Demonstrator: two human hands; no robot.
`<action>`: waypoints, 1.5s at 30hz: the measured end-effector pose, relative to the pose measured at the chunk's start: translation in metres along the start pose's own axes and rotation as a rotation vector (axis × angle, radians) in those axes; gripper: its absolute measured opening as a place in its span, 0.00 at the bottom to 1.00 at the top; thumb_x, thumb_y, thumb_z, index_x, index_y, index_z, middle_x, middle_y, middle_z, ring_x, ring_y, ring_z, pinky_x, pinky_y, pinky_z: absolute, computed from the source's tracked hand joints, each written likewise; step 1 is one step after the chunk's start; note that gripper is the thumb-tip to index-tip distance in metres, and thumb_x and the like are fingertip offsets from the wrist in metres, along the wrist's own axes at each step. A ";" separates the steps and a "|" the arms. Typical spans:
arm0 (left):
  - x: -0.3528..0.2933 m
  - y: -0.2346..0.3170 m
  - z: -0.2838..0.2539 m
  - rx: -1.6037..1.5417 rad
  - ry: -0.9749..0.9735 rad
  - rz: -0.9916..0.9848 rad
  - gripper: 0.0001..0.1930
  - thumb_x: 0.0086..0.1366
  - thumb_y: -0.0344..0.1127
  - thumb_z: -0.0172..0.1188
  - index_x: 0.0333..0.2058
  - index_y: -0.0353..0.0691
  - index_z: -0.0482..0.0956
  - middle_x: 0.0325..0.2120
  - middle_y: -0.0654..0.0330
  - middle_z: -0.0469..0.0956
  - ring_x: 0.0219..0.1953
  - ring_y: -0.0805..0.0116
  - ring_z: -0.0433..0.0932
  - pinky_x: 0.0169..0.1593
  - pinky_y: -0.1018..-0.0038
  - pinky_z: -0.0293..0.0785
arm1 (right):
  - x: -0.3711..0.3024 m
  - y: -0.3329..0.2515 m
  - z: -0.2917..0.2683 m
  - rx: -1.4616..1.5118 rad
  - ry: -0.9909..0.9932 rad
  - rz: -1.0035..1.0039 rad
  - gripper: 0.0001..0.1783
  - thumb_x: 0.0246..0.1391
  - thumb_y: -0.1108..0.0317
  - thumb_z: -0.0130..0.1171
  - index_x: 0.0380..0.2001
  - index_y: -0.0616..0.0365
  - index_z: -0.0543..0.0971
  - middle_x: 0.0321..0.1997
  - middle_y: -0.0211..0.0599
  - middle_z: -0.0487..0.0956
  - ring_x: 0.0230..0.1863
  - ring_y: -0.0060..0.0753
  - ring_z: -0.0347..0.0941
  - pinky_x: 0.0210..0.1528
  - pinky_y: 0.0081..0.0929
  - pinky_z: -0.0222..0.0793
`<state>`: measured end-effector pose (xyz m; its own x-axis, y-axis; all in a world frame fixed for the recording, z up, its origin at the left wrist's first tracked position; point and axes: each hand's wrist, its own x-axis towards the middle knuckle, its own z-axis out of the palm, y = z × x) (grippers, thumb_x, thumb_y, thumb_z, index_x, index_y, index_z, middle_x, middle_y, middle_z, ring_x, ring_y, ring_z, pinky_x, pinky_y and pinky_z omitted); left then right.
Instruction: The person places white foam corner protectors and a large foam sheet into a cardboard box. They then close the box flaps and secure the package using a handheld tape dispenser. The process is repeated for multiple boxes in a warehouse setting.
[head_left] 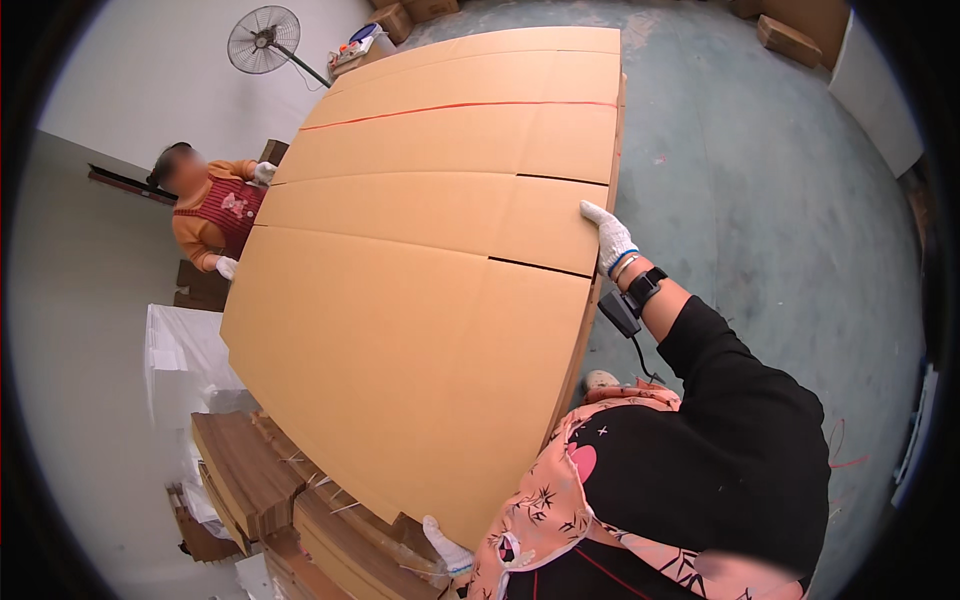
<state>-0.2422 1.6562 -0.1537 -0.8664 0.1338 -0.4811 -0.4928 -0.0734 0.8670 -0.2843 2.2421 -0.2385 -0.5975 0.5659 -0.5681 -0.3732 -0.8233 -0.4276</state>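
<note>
A large flattened cardboard box [420, 330], tan with crease lines and dark slots, spreads out in front of me. My right hand [608, 238], in a white knitted glove, grips its right edge with the thumb lying on top; the other fingers are hidden under the edge. At the near left corner, my gloved left hand [445, 545] holds the same cardboard, its thumb side showing and its fingers mostly out of sight. A thin red strap [450, 109] runs across the cardboard's far part. Beneath the right edge a brown side shows; how many layers lie there I cannot tell.
Across the cardboard, a co-worker [215, 205] in a red apron and white gloves has both hands at its left edge. Brown boards [250, 465] are stacked at the lower left beside white wrapped sheets [185, 350]. A standing fan [264, 40] and a carton [789, 40] are farther off.
</note>
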 end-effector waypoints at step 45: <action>-0.047 -0.086 0.024 -0.347 -0.015 -0.521 0.42 0.60 0.69 0.53 0.63 0.45 0.60 0.62 0.55 0.60 0.63 0.55 0.62 0.61 0.49 0.61 | -0.017 -0.143 -0.007 -0.668 0.298 -0.111 0.45 0.55 0.47 0.62 0.68 0.59 0.57 0.68 0.67 0.58 0.66 0.69 0.59 0.60 0.59 0.66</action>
<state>-0.1571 1.6798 -0.2031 -0.5052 0.2519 -0.8254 -0.8499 -0.3112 0.4252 -0.2153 2.3504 -0.1724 -0.3277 0.7102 -0.6230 0.1479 -0.6127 -0.7763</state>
